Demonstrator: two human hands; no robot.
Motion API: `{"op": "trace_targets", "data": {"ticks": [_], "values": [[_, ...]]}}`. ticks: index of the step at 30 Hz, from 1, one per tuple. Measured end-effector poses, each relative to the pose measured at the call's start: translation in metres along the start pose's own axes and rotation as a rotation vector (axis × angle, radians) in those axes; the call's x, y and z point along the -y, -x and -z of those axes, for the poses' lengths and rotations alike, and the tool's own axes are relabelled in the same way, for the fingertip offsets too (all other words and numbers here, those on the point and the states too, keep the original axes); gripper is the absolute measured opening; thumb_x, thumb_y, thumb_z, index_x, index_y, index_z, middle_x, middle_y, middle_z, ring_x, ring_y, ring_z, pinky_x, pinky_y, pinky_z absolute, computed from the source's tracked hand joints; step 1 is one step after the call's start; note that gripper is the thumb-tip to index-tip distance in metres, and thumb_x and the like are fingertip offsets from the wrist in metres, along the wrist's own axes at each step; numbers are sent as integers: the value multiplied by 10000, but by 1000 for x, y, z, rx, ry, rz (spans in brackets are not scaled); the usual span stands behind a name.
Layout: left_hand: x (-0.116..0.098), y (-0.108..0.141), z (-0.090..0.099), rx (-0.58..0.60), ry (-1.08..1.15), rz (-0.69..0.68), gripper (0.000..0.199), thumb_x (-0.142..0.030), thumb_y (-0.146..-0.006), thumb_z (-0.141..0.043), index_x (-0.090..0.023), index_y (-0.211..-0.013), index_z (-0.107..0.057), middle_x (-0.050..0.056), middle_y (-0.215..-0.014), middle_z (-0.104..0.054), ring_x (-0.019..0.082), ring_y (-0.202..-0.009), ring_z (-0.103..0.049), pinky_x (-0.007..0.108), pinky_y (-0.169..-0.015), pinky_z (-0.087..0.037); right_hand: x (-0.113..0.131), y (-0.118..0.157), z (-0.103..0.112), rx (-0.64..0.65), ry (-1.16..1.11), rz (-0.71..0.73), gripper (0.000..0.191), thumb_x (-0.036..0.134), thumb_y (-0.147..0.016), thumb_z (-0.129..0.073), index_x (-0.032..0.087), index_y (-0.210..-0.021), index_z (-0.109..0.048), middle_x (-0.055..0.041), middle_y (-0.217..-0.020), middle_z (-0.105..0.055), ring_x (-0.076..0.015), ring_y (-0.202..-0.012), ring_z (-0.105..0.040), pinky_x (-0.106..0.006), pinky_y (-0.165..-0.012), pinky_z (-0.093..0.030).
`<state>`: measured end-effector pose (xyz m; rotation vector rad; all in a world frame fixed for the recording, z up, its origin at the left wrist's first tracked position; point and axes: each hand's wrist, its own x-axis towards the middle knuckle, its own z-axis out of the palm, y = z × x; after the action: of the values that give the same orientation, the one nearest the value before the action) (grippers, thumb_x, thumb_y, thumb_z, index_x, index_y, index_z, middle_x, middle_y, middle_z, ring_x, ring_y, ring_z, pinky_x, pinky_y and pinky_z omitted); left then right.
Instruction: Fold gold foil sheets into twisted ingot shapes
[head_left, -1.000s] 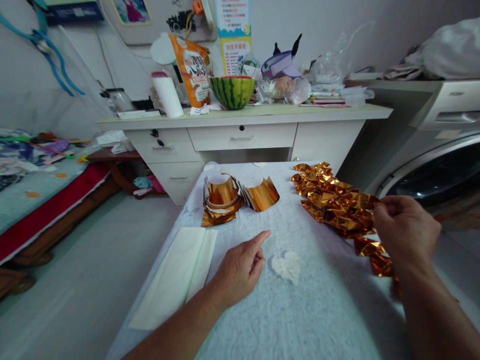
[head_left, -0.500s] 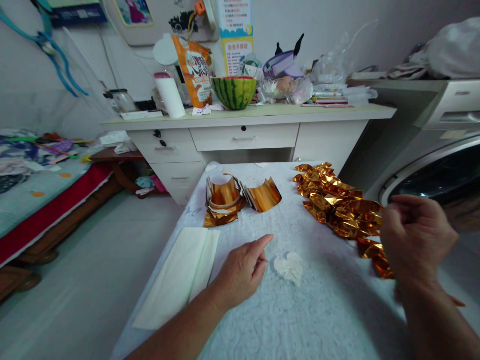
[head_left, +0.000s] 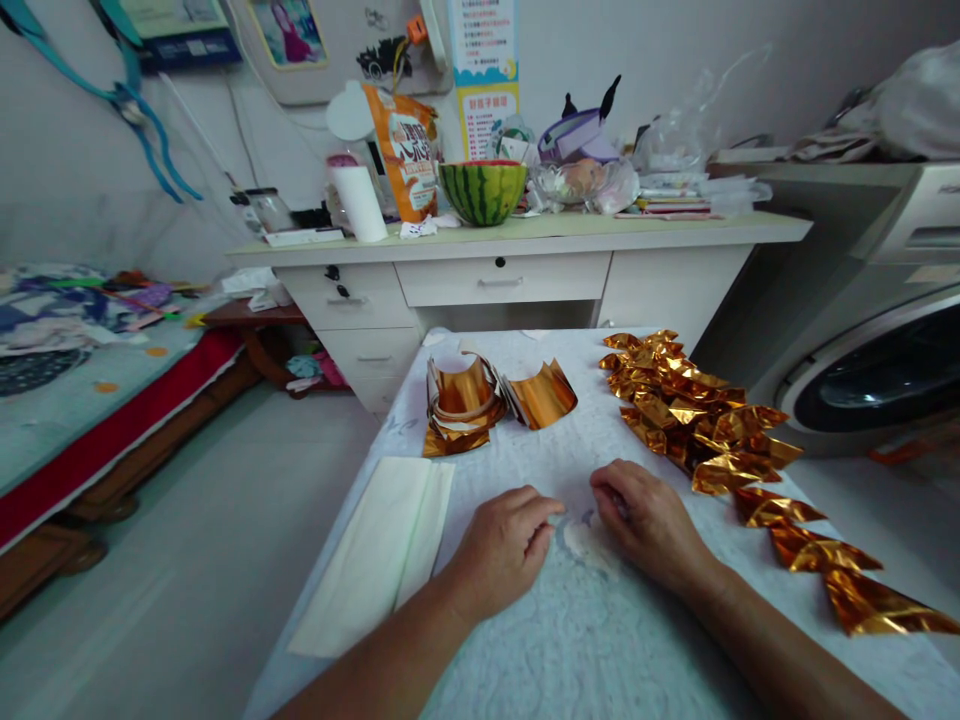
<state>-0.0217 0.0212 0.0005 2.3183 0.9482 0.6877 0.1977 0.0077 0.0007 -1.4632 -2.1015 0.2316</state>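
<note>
My left hand [head_left: 506,550] is over the middle of the cloth-covered table [head_left: 540,650], its fingers bent together at the tips; nothing shows in them. My right hand [head_left: 649,520] faces it a short way to the right, fingers curled, their inner side hidden. Right of it lies a heap of folded gold foil pieces [head_left: 682,400], trailing toward the right edge. Beyond my hands are curled stacks of gold sheets [head_left: 461,400] and a smaller curved gold stack [head_left: 541,397]. White folded paper [head_left: 367,560] lies left of my left hand.
A white desk [head_left: 517,240] stands behind the table, with a half watermelon [head_left: 484,192], an orange pouch [head_left: 405,155] and plastic bags on it. A washing machine [head_left: 862,350] is at the right. A bed [head_left: 112,410] is at the left.
My right hand has moved left from the foil heap to the table's middle. My left hand's pointing finger has bent in. The view has shifted slightly.
</note>
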Motion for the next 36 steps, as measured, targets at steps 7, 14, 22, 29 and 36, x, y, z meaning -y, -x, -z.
{"op": "trace_targets", "data": {"ticks": [7,14,22,29,36], "values": [[-2,-3,-3,-13,9,29,250,-86,-848,-522,-191,-1022,-669,41,-902,-655,177,-860,-616,273,-766,-478,-11,-4,-4,43,24,24,103,160,-874,-479,192,-882,-577,-66,-845,-588,-220,-828,-551,-361,-747,-454],[-3,-4,-7,-17,8,57,180,-83,-833,-533,-192,-868,-671,18,-836,-637,162,-804,-600,257,-720,-450,-17,-5,-9,86,50,-2,129,236,-895,-519,169,-961,-608,-85,-903,-591,-233,-857,-550,-371,-771,-445],[-5,-8,-9,-74,80,154,172,-61,-781,-530,-189,-788,-646,0,-786,-617,144,-753,-581,235,-668,-423,3,-30,-5,225,289,-129,103,216,-881,-549,158,-846,-627,-76,-828,-617,-211,-769,-568,-307,-687,-395],[-5,-11,-9,-190,217,237,178,-39,-762,-510,-178,-736,-619,-12,-750,-587,125,-712,-550,226,-649,-390,26,-80,-22,79,310,-133,183,264,-888,-589,184,-1030,-674,-89,-1004,-610,-234,-969,-549,-303,-817,-383],[-5,-12,-8,-213,262,263,173,-47,-766,-513,-173,-747,-630,-12,-745,-589,123,-710,-547,224,-651,-384,18,-95,-54,-36,343,-160,212,255,-862,-635,181,-1048,-706,-101,-1031,-610,-260,-967,-493,-339,-803,-366]]}}
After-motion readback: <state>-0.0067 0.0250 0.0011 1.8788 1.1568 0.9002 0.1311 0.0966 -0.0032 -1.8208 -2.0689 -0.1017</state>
